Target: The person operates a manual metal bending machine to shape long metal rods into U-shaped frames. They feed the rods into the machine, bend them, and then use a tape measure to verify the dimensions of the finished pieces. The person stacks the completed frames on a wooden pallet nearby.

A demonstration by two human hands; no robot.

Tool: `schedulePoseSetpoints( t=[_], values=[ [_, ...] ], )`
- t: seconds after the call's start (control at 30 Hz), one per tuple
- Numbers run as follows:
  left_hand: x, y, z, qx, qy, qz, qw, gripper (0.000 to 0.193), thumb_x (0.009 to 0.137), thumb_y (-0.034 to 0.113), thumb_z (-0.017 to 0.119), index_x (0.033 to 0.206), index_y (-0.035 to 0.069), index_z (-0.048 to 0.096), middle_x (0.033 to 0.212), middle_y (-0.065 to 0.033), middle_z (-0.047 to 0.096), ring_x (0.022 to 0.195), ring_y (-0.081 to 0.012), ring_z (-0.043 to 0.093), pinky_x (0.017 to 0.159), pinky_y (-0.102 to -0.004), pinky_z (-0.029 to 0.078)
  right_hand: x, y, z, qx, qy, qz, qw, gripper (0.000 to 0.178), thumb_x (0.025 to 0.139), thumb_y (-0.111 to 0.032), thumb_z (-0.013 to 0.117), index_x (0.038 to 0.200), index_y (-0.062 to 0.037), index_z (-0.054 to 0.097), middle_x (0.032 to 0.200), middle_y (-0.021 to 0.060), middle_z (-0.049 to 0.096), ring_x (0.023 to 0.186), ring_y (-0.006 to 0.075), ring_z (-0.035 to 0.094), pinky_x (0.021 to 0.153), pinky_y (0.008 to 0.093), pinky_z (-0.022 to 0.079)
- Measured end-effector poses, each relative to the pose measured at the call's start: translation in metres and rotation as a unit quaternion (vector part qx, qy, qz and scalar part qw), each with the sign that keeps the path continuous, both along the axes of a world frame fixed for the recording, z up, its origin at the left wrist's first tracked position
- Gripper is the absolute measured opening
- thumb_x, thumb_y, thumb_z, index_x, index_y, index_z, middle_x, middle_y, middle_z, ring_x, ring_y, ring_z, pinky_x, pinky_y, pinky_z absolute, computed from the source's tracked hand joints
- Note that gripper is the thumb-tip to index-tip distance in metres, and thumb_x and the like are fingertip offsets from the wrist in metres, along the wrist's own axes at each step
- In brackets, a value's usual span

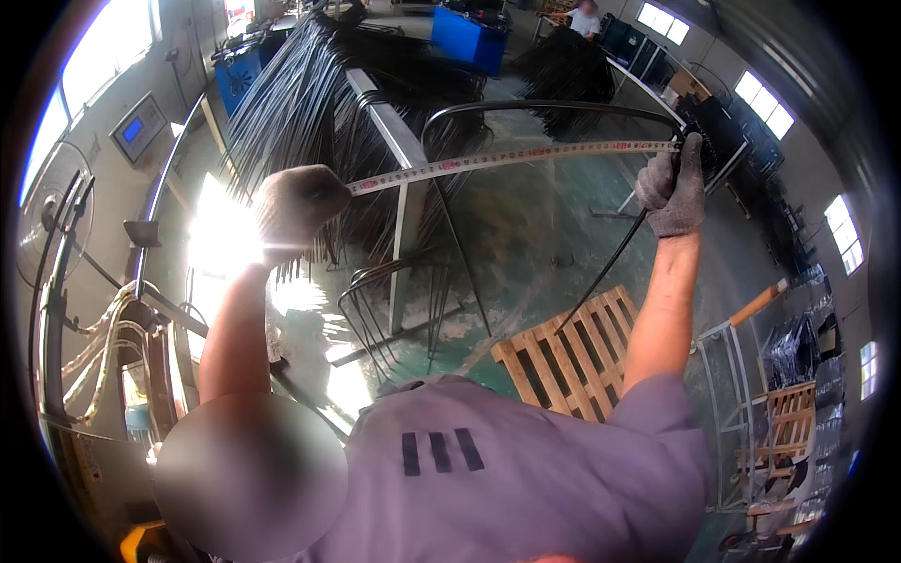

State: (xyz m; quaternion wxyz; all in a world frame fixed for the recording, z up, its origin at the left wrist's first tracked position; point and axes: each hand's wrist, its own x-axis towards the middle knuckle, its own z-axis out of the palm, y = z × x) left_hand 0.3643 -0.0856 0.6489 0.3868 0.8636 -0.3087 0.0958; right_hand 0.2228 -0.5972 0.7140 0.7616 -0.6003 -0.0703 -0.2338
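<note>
Stretching across bent rod (497, 105), tape measure (488, 161) ran from left hand (300, 206), closed around it, to right hand (674, 192), clenched on its end and rod. Tape looked light, flexible; best held at ends.

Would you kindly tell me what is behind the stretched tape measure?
Behind the tape measure, a metal stand, black rods and floor show; the strip it covers is hidden.

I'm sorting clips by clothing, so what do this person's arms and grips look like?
The left grip and right grip wear grey, fabric-looking gloves reaching about the wrists. Both forearms are bare. The right sleeve is short and muted purple, like the shirt, which has three dark bars. A blur hides the left sleeve.
</note>
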Motion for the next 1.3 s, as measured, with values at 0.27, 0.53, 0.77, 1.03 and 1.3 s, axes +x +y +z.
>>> schedulePoseSetpoints(
  t=[0.27, 0.53, 0.77, 1.03, 1.3],
  values=[
    [-0.003, -0.003, 0.022, 0.000, -0.047, -0.020, 0.999, 0.018, 0.099, 0.023, 0.078, 0.102, 0.005, 0.080, 0.089, -0.0169, 0.075, 0.079, -0.0304, 0.073, 0.079, -0.0414, 0.059, -0.015, -0.004, 0.008, 0.014, 0.023, 0.025, 0.999, 0.077, 0.112, -0.075, 0.045, 0.060, -0.0185, 0.036, 0.051, -0.0056, 0.020, 0.041, 0.0124, 0.017, 0.044, 0.0328, 0.013],
    [-0.002, 0.005, 0.036, 0.050, -0.114, -0.003, 0.992, 0.020, 0.099, 0.026, 0.078, 0.101, 0.007, 0.080, 0.084, -0.0165, 0.073, 0.076, -0.0330, 0.072, 0.075, -0.0439, 0.058, -0.022, -0.008, 0.005, -0.002, 0.011, 0.043, 0.999, 0.076, 0.111, -0.077, 0.045, 0.063, -0.0188, 0.038, 0.052, -0.0062, 0.021, 0.041, 0.0115, 0.018, 0.043, 0.0318, 0.014],
    [-0.003, 0.013, 0.034, 0.051, -0.098, 0.007, 0.994, 0.020, 0.098, 0.026, 0.078, 0.099, 0.006, 0.080, 0.081, -0.0160, 0.071, 0.074, -0.0322, 0.071, 0.075, -0.0434, 0.058, -0.029, -0.020, 0.006, -0.022, 0.001, 0.061, 0.998, 0.075, 0.112, -0.076, 0.043, 0.064, -0.0187, 0.039, 0.052, -0.0061, 0.023, 0.040, 0.0114, 0.018, 0.042, 0.0314, 0.014],
    [-0.006, 0.013, 0.030, 0.071, -0.081, 0.020, 0.994, 0.022, 0.098, 0.027, 0.078, 0.098, 0.006, 0.080, 0.081, -0.0166, 0.071, 0.076, -0.0329, 0.071, 0.076, -0.0438, 0.058, -0.022, -0.027, 0.000, -0.015, 0.011, 0.070, 0.997, 0.075, 0.112, -0.076, 0.044, 0.064, -0.0187, 0.040, 0.051, -0.0060, 0.023, 0.040, 0.0114, 0.019, 0.042, 0.0315, 0.015],
    [-0.002, 0.012, 0.028, 0.093, -0.054, 0.019, 0.994, 0.024, 0.098, 0.030, 0.077, 0.100, 0.006, 0.080, 0.087, -0.0180, 0.073, 0.082, -0.0360, 0.073, 0.080, -0.0460, 0.058, -0.014, -0.026, -0.001, 0.002, 0.019, 0.060, 0.998, 0.074, 0.113, -0.074, 0.044, 0.064, -0.0181, 0.040, 0.051, -0.0055, 0.023, 0.039, 0.0119, 0.018, 0.042, 0.0319, 0.016]
  ],
)
